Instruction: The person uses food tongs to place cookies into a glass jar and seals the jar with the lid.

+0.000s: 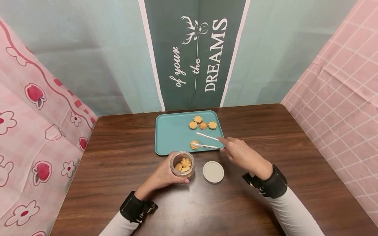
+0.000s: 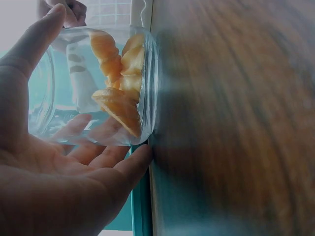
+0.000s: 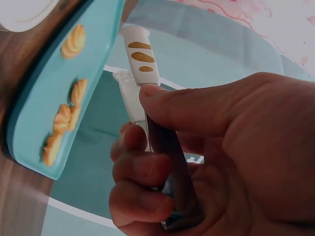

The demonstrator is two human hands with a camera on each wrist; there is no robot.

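Observation:
My left hand (image 1: 166, 174) grips a small clear glass jar (image 1: 182, 164) that stands open on the wooden table, with a few flower-shaped cookies (image 2: 120, 86) inside. In the left wrist view my palm and fingers (image 2: 64, 172) wrap round the jar (image 2: 54, 98). My right hand (image 1: 240, 152) pinches white tongs (image 1: 207, 141) over the teal tray (image 1: 171, 134). The tongs' arms are spread, and the lower tip is at a lone cookie (image 1: 194, 144) near the tray's front edge. In the right wrist view thumb and fingers (image 3: 197, 147) clamp the tongs (image 3: 138, 54) beside the tray (image 3: 93, 54).
Three more cookies (image 1: 202, 124) lie at the tray's far right. The jar's white lid (image 1: 213, 171) lies flat on the table (image 1: 265, 137) to the right of the jar. Patterned cloth walls close in the table on the left, back and right.

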